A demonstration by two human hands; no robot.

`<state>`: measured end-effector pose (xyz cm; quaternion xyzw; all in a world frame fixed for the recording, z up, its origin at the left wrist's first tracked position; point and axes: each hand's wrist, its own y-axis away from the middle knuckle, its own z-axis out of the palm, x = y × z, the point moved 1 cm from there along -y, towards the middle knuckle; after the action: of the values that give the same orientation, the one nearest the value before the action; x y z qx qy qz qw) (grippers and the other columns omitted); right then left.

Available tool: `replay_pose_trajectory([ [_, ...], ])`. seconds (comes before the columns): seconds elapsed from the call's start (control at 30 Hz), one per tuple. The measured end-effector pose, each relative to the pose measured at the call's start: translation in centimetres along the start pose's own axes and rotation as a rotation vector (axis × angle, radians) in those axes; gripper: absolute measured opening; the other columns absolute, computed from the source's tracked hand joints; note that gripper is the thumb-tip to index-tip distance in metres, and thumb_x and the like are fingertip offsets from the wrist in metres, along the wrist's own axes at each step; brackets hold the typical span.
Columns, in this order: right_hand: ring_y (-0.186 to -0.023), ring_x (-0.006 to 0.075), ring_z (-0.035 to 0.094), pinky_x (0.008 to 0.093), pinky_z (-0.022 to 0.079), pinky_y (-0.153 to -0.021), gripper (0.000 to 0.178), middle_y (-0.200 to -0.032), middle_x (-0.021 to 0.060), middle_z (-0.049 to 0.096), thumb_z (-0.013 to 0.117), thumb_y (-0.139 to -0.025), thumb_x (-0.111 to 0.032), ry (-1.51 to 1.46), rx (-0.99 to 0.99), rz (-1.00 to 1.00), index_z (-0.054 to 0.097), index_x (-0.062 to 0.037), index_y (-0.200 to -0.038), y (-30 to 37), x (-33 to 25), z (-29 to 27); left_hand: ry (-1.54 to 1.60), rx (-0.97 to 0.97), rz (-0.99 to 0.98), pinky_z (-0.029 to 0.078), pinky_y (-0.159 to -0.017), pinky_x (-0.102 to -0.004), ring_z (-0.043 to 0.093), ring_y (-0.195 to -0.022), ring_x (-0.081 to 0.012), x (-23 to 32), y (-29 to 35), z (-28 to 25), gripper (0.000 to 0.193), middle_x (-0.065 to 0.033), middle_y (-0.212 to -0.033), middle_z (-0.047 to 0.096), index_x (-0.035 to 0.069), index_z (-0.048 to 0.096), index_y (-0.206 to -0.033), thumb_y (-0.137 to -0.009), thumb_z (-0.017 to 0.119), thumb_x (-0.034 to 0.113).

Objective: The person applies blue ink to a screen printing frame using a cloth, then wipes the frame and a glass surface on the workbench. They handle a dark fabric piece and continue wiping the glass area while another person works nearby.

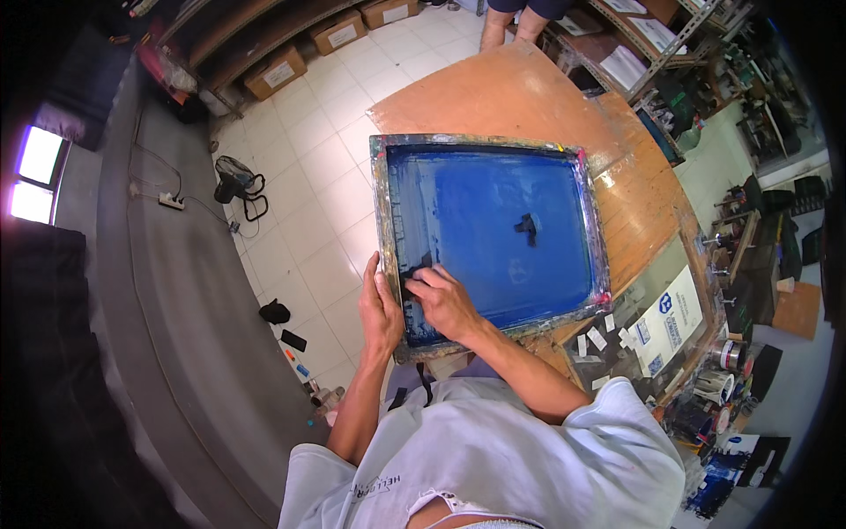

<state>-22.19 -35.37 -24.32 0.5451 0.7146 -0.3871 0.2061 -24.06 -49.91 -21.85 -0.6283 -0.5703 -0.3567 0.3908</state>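
Note:
A screen printing frame (380,198) with a worn, paint-stained rim and blue-coated mesh is tilted in front of me, its far right part over the wooden table. My left hand (380,309) grips the frame's left side near the lower corner, fingers along the outer edge. Inside that corner, my right hand (445,304) presses bent fingers against the mesh beside the left rim. Something dark shows at those fingertips, too hidden to name. On the mesh, right of the middle, sits a small black irregular patch (527,229).
The wooden table (476,93) spreads beyond the frame. A printed white sheet (674,322) and small paper pieces lie at right, near several cans (714,385). At left, a black fan (236,181) stands on the tiled floor by a grey wall. Another person's legs (513,31) show at the far end.

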Motion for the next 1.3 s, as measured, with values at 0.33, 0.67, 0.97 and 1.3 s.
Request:
replay_pose_trajectory([
  [0.33, -0.091, 0.0414, 0.062, 0.0488, 0.053, -0.077, 0.021, -0.095, 0.0241, 0.061, 0.060, -0.084, 0.000, 0.037, 0.268, 0.044, 0.071, -0.0020, -0.102, -13.8, 8.3, 1.8, -0.071, -0.051, -0.123, 0.041, -0.057, -0.0322, 0.045, -0.062, -0.0115, 1.9, 1.1, 0.3, 0.043, -0.0070, -0.072, 0.053, -0.001, 0.047, -0.147, -0.107, 0.043, 0.013],
  [0.67, -0.086, 0.0395, 0.067, 0.0435, 0.055, -0.076, 0.021, -0.090, 0.0212, 0.067, 0.071, -0.083, -0.005, 0.063, 0.468, 0.112, 0.069, -0.0006, -0.103, -13.0, 7.5, 1.2, -0.020, -0.061, -0.064, 0.050, -0.084, -0.0337, 0.063, -0.094, -0.0192, 0.5, 2.1, 0.5, 0.041, -0.0183, -0.107, 0.067, -0.006, 0.048, -0.143, -0.108, 0.041, 0.013],
  [0.97, -0.091, 0.0384, 0.068, 0.0446, 0.055, -0.082, 0.021, -0.097, 0.0202, 0.071, 0.069, -0.080, -0.003, 0.143, 0.575, 0.269, 0.073, -0.0004, -0.101, -15.0, 9.1, 0.5, -0.074, -0.063, 0.047, 0.050, -0.097, -0.0364, 0.064, -0.114, -0.0267, 0.9, 1.7, -0.4, 0.043, -0.0273, -0.127, 0.064, -0.008, 0.045, -0.145, -0.108, 0.041, 0.013],
  [1.3, -0.086, 0.0361, 0.068, 0.0414, 0.055, -0.079, 0.021, -0.090, 0.0169, 0.070, 0.062, -0.075, 0.003, -0.214, 0.122, 0.034, 0.073, -0.0014, -0.093, -6.2, 4.3, 2.3, -0.031, -0.011, -0.080, 0.052, -0.084, -0.0340, 0.066, -0.099, -0.0204, -0.9, 1.4, -0.3, 0.042, -0.0223, -0.120, 0.068, -0.004, 0.048, -0.146, -0.108, 0.044, 0.016],
])
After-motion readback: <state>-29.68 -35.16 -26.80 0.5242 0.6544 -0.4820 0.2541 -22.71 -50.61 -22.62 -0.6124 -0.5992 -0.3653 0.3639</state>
